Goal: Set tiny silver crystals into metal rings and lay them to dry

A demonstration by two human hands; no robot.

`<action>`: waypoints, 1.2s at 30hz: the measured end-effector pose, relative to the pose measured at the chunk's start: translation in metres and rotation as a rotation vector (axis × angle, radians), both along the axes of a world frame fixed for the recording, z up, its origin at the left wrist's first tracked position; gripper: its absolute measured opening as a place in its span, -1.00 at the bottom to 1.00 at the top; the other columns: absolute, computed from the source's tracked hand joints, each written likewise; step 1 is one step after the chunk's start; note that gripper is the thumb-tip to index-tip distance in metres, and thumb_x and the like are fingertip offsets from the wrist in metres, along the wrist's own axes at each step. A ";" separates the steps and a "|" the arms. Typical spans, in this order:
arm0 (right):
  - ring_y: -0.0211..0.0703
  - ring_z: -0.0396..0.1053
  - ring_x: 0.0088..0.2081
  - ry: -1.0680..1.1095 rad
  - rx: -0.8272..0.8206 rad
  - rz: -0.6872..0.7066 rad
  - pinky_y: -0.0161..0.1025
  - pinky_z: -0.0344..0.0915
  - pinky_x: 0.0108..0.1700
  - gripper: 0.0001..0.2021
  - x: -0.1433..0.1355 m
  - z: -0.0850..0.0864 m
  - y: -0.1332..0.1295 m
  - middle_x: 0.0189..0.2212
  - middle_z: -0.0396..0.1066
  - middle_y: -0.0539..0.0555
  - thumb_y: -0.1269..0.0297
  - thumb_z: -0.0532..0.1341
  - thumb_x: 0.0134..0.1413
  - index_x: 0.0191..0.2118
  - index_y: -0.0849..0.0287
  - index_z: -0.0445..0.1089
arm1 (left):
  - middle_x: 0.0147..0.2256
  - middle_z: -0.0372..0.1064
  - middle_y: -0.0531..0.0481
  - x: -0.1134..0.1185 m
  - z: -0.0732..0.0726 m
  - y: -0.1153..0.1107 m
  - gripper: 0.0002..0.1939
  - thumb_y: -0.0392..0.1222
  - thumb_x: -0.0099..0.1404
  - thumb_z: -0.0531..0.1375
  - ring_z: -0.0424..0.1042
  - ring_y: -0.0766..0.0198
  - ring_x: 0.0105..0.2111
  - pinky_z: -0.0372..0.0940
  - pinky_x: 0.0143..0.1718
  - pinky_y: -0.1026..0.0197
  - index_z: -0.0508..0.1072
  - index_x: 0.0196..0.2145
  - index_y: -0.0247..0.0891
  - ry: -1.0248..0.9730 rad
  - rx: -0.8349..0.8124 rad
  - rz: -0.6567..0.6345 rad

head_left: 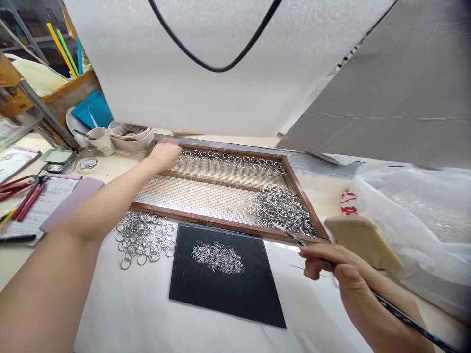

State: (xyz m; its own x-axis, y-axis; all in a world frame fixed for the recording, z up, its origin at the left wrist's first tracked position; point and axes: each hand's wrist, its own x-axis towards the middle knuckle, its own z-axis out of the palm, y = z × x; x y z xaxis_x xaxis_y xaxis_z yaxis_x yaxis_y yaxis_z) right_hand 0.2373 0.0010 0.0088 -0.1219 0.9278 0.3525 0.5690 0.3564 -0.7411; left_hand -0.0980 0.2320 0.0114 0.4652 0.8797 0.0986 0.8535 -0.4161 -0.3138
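Observation:
My left hand (166, 153) reaches over the far left corner of a wood-framed mesh tray (191, 189), beside rows of metal rings (228, 158). Its fingers are curled downward; anything between them is hidden. In my right hand (353, 279) is a slim, dark, white-spotted stick with a pale tip (300, 240), held like a pen. That tip is above the tray's near right side, by a heap of rings (281, 211). On a black board (221, 304) in front of the tray lies a scatter of tiny shiny bits (218, 258). More loose rings (142, 238) lie left of the board.
A white panel (206, 103) with a hanging black cable (217, 68) stands behind the tray. At left are a cup (100, 141), a bowl (132, 139), red-handled pliers (31, 201) and a notebook (55, 196). To the right lie a beige pad (362, 242) and plastic bags (415, 215).

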 end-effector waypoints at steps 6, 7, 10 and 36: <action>-0.10 0.31 -0.32 0.002 0.006 0.004 -0.16 0.25 -0.22 -0.77 0.002 -0.002 -0.001 -0.52 0.30 0.03 0.27 -0.03 0.23 -0.24 -0.01 0.38 | -0.23 0.37 -0.12 0.007 0.000 -0.005 -0.73 -0.40 0.14 0.03 0.34 0.16 -0.17 0.15 -0.05 0.12 0.50 -0.30 -0.28 0.010 -0.061 -0.072; -0.10 0.31 -0.32 0.005 0.005 0.005 -0.15 0.25 -0.22 -0.76 0.003 -0.003 -0.001 -0.52 0.30 0.04 0.27 -0.03 0.23 -0.24 -0.01 0.38 | -0.24 0.37 -0.13 0.008 0.001 -0.008 -0.73 -0.40 0.13 0.03 0.34 0.15 -0.17 0.16 -0.06 0.12 0.50 -0.31 -0.30 0.017 -0.072 -0.089; -0.10 0.31 -0.33 0.014 0.014 0.017 -0.16 0.25 -0.24 -0.77 0.006 -0.006 -0.002 -0.52 0.30 0.04 0.26 -0.02 0.23 -0.24 0.01 0.39 | -0.27 0.37 -0.16 0.011 0.001 -0.014 -0.74 -0.43 0.10 0.03 0.34 0.13 -0.20 0.17 -0.08 0.12 0.49 -0.33 -0.34 0.038 -0.093 -0.128; -0.07 0.37 -0.30 -0.018 -0.002 0.004 -0.17 0.28 -0.27 -0.76 0.007 -0.007 -0.001 -0.52 0.32 0.03 0.24 -0.03 0.22 -0.25 -0.01 0.38 | -0.10 0.38 0.00 -0.013 0.004 -0.016 -0.60 -0.38 0.13 0.00 0.24 0.14 -0.03 0.16 0.01 0.12 0.49 -0.14 -0.17 -0.089 -0.053 0.005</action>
State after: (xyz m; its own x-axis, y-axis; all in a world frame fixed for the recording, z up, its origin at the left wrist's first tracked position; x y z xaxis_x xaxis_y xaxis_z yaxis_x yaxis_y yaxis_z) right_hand 0.2446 0.0000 0.0018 -0.1317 0.9279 0.3487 0.5805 0.3574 -0.7316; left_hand -0.1106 0.2165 0.0153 0.4522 0.8871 0.0927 0.8791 -0.4258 -0.2143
